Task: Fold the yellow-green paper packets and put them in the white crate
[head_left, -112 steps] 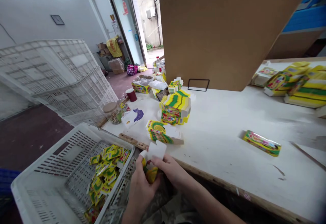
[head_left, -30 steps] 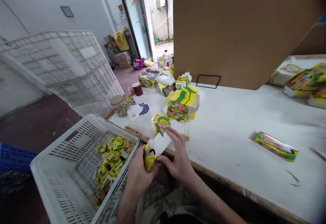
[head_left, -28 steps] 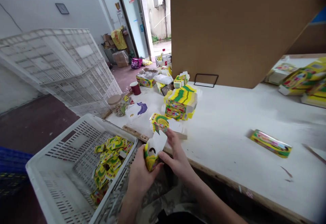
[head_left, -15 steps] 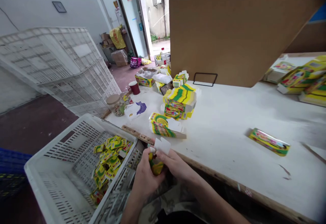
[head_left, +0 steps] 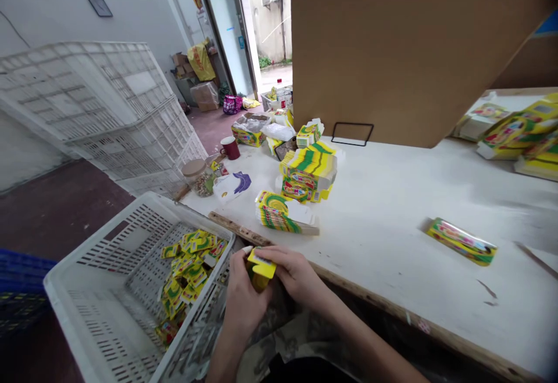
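Observation:
Between my two hands, just off the table's front edge, is a small yellow cardboard box (head_left: 260, 281) with an end flap showing. My left hand (head_left: 244, 290) wraps round the box's body from the left. The fingers of my right hand (head_left: 294, 269) pinch the flap at its upper end. On the table just beyond my hands lies a row of flat yellow-and-green cartons (head_left: 279, 213), with a taller stack of similar cartons (head_left: 308, 171) behind it. Left of my hands, a white plastic crate (head_left: 108, 243) holds a heap of small yellow boxes (head_left: 187, 272).
A single printed packet (head_left: 462, 242) lies on the white table (head_left: 379, 208) to the right. A large brown cardboard panel (head_left: 392, 52) stands at the back. A red mug (head_left: 230, 148) and a lidded jar (head_left: 198, 178) stand at the left end. Upright white crates (head_left: 108, 98) rise behind.
The white flap that stood up at the box's end is now folded over, with its yellow printed face showing. My right hand has moved a little with it; my left still holds the box.

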`<move>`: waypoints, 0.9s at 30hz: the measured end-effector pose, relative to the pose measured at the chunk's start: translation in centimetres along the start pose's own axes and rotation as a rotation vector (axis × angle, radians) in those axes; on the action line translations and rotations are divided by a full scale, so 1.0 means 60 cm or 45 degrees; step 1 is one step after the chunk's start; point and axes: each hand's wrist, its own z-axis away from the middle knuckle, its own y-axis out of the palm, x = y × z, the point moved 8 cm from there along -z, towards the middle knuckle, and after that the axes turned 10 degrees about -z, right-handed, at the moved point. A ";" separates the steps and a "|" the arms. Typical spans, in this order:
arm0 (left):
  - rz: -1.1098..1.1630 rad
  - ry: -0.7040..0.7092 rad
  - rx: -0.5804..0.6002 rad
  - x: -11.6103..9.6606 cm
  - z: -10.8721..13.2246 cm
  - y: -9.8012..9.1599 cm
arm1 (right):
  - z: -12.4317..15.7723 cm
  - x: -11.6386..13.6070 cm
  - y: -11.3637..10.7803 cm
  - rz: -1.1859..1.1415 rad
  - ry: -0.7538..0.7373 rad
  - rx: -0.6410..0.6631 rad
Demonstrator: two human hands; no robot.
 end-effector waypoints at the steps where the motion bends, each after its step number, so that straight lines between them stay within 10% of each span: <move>1: -0.053 0.021 -0.003 -0.003 0.000 -0.002 | 0.001 -0.002 -0.001 0.006 -0.009 -0.006; 14: 0.017 0.049 0.381 -0.003 -0.007 0.022 | -0.014 0.030 -0.015 0.064 0.009 0.396; 20: 0.024 -0.025 0.204 0.016 -0.017 0.005 | -0.013 0.005 -0.020 -0.066 0.033 0.123; 25: -0.317 -0.284 -0.455 0.079 -0.026 -0.115 | -0.056 -0.041 -0.111 0.471 0.222 -0.380; 27: -0.282 -0.323 -0.502 0.101 -0.023 -0.128 | -0.072 -0.056 -0.145 0.706 0.339 -0.551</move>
